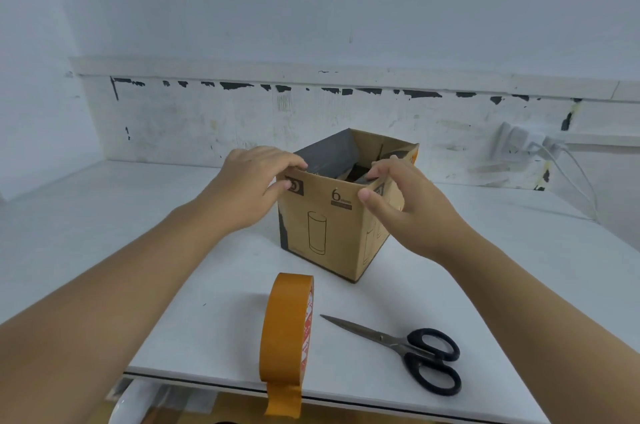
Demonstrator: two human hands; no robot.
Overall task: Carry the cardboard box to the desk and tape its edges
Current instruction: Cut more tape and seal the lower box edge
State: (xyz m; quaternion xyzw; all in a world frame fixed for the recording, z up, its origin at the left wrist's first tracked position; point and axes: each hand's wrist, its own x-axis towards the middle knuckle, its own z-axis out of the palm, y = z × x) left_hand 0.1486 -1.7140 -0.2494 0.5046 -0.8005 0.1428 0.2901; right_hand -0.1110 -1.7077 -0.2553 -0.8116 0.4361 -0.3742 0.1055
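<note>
Box is the thing to look at, but start with what is closest. Tape stands on its edge at the front of the white worktop. It is an orange-brown roll, and a loose end of it hangs down over the front edge. Scissors lie flat just to the right of the roll. They have black handles, their blades are shut, and the tip points left.

Further back, the brown box sits on the worktop, near the middle. One corner faces forward. Its top is open, and something dark is inside. A drawing of a glass and the number 6 are on its front side.

Both hands are on the top rim. The left hand curls its fingers over the left corner, with the thumb pressed on the outside, so it pinches the rim. The right hand does the same at the right corner, fingers inside and thumb outside.

Behind the box is a scuffed white wall. A white plug with cords sits on it at the right.
</note>
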